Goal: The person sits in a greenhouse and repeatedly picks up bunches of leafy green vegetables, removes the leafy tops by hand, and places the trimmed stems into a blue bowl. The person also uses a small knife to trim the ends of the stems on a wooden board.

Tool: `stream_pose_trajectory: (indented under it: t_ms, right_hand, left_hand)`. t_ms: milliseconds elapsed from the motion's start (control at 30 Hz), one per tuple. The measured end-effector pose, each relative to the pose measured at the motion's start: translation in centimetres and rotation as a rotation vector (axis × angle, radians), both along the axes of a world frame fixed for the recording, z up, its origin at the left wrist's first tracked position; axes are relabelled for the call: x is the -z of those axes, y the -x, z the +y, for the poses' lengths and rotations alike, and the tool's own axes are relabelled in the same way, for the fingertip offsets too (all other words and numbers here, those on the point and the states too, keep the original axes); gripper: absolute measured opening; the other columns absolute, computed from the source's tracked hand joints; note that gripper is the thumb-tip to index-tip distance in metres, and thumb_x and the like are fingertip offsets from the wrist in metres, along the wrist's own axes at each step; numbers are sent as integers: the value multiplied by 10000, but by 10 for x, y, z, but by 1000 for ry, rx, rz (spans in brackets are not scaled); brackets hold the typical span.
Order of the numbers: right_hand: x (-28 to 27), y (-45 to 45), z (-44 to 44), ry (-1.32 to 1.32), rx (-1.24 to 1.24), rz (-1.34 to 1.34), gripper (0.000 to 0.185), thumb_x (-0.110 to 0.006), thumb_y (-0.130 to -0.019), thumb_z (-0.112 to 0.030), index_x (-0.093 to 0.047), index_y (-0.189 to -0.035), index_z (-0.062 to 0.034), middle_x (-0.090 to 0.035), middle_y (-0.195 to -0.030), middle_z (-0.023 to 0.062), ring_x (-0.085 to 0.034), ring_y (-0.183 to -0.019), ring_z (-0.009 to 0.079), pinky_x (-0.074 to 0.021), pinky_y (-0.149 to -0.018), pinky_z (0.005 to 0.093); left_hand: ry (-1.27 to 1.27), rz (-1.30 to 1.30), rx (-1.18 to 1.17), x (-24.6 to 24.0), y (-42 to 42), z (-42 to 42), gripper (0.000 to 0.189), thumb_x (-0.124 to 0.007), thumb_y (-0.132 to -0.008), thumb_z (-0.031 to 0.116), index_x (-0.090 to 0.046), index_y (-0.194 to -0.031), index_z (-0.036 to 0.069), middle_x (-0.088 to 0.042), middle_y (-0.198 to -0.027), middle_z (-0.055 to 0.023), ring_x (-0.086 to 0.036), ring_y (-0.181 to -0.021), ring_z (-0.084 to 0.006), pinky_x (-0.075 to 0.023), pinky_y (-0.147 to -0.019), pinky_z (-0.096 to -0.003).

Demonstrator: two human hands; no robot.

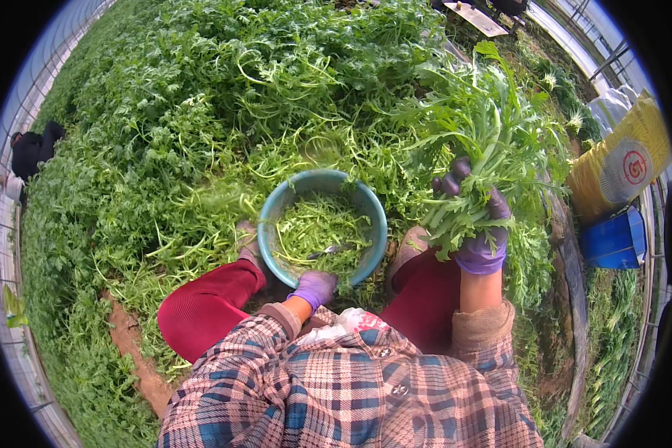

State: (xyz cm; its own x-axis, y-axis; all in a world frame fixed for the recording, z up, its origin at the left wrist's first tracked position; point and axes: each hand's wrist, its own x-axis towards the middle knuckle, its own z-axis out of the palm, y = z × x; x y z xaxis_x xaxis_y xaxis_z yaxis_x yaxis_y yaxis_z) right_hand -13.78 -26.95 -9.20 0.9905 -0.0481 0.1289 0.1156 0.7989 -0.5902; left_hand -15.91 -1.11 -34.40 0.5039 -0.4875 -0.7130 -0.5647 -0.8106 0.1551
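My right hand (490, 224), in a purple glove, holds a large bunch of leafy greens with lobed leaves (490, 131) above my right knee. Its fingers wrap the stems, and the leaf tops fan out away from me. A round teal plastic basin (378, 215) stands between my feet. Inside it lie loose trimmed leaves and stems (313, 224), with a small metal tool (329, 250) partly buried among them. At the basin's near rim is my left hand (315, 288), also gloved in purple. Its fingers are blurred and foreshortened, so their grip is unclear.
Dense growing greens (173, 106) spread ahead and to the left. Cut stems (185, 241) litter the ground. At right stand a yellow printed sack (599, 173) and a blue container (613, 241), past a dark ground strip (574, 291). Another person (31, 151) crouches far left.
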Motion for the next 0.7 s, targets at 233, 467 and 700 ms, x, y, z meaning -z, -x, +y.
stream_pose_trajectory:
  t_ms: [233,467,700]
  right_hand:
    - [16,-13,10,-126,-111,57,463,-620,-854,-289,-533,-1194,12,-599,-1055,160,-556,-1035,319,-456,-926,483]
    - [26,-29,27,-84,-25,40,314,-595,-904,-204,-589,-1144,-2,-607,-1081,154,-590,-994,306,-524,-868,529]
    - [33,-38,58,40,-45,102,385,-531,-911,-193,-573,-1214,40,-649,-1136,128,-623,-1013,207,-468,-933,318]
  left_hand:
    - [-115,-133,-120,-21,-48,35,424,-659,-758,289,-620,-1160,160,-632,-1167,-100,-580,-1116,-277,-436,-927,-421]
    - [1322,696,-1267,-109,-90,-7,644,-519,-855,654,-590,-1182,105,-641,-1043,-108,-618,-962,-234,-488,-786,-382]
    - [1905,754,-1309,-237,-95,-103,396,-587,-894,521,-644,-948,132,-608,-814,32,-532,-732,-106,-439,-700,-243]
